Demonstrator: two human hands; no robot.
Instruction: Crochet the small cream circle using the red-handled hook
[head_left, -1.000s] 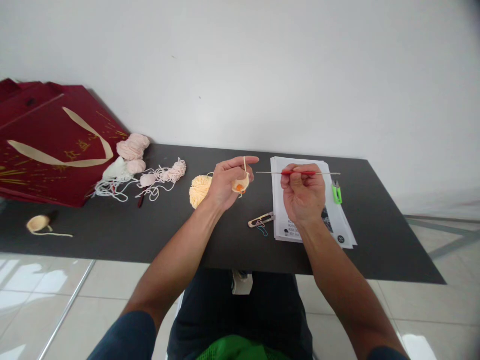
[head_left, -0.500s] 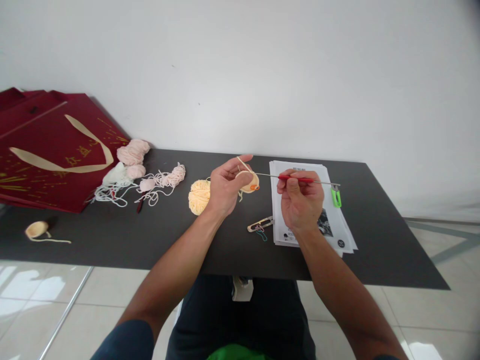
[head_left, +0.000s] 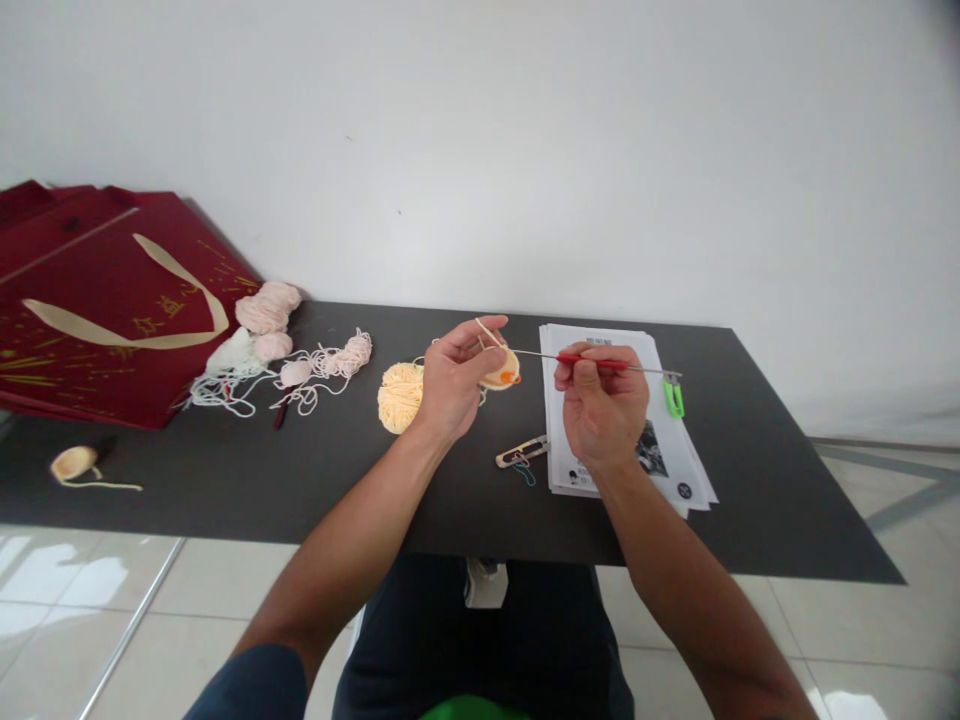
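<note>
My left hand (head_left: 452,375) pinches a small round peach crochet piece (head_left: 501,371) with an orange marker on it, and a strand of yarn runs over its forefinger. My right hand (head_left: 602,405) is closed on a thin metal crochet hook with a red grip (head_left: 592,361), held level. The hook's tip touches the edge of the crochet piece. A ball of peach yarn (head_left: 399,395) lies on the dark table (head_left: 750,500) just left of my left hand.
White printed sheets (head_left: 675,470) lie under my right hand, with green thread snips (head_left: 673,395) on them. A small clip with stitch markers (head_left: 521,455) lies nearby. Pink and white yarn (head_left: 274,345), a dark red bag (head_left: 97,300) and a small crochet cup (head_left: 71,465) sit at the left.
My left hand turned the crochet piece toward the hook and my right hand moved the hook left until its tip met the piece. Both hands have hardly moved in the last half second.
</note>
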